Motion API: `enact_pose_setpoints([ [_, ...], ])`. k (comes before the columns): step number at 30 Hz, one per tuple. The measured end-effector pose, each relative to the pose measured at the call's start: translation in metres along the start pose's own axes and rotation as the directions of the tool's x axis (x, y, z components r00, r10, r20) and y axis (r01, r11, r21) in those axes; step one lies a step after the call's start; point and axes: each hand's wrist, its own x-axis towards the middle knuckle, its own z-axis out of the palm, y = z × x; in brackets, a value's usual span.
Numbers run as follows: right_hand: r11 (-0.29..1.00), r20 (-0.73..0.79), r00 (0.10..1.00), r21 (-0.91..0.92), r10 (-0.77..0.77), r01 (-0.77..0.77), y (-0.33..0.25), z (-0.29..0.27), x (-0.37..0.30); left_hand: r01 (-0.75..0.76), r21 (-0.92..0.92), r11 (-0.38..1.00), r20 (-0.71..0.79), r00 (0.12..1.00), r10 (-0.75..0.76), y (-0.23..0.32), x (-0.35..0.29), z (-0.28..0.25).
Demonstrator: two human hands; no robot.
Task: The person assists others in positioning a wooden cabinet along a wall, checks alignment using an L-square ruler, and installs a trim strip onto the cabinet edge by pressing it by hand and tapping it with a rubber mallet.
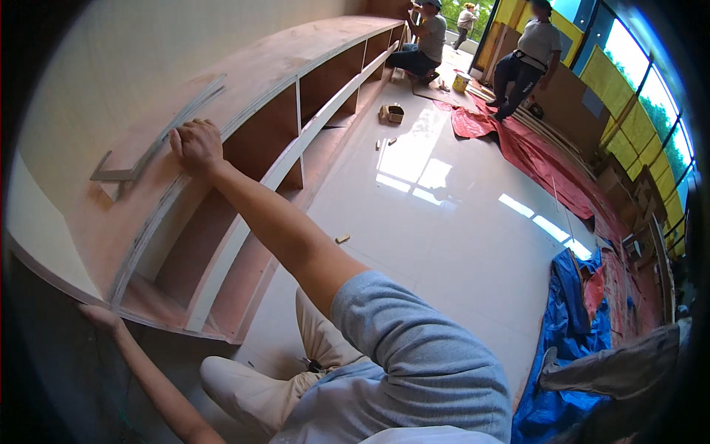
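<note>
A long, low wooden cabinet (244, 78) with open compartments runs from near me toward the far end of the room. My right hand (197, 145) is closed in a fist at the front edge of its top panel. Whatever lies in those fingers, if anything, is hidden. Beside that hand, a grey, angled carpenter's square (118, 175) lies on the reddish top, its long arm stretching away from me. My left hand (102, 318) is at the near end of the cabinet, against its bottom left corner. Its fingers look pressed to the edge, partly lost in shadow.
A person (433, 37) crouches at the cabinet's far end; another (529, 55) stands beyond the red sheet (518, 166). Blue tarp (569, 318) lies at right, with someone's leg (614, 370) over it. A small box (392, 113) and wood scraps (342, 238) dot the glossy floor.
</note>
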Motion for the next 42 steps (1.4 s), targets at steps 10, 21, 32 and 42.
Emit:
enact_pose_setpoints([
  [10,0.852,0.357,0.874,0.287,0.330,-0.438,0.041,0.039,-0.021,-0.049,0.175,0.983,0.144,0.989,0.023,-0.008,-0.017,-0.005],
  [21,0.998,0.141,0.988,-0.003,0.067,-0.067,-0.001,0.023,0.003,-0.106,-0.177,0.978,0.173,0.975,0.137,0.101,-0.020,0.020],
  [32,0.989,0.152,0.979,0.029,0.137,-0.143,0.007,0.023,0.004,0.047,-0.011,0.999,0.311,0.950,-0.041,0.056,-0.069,-0.004],
  [42,0.996,0.236,0.971,-0.082,0.050,-0.032,-0.006,0.015,0.006,-0.182,0.069,0.981,0.255,0.954,0.159,0.045,-0.087,-0.003],
])
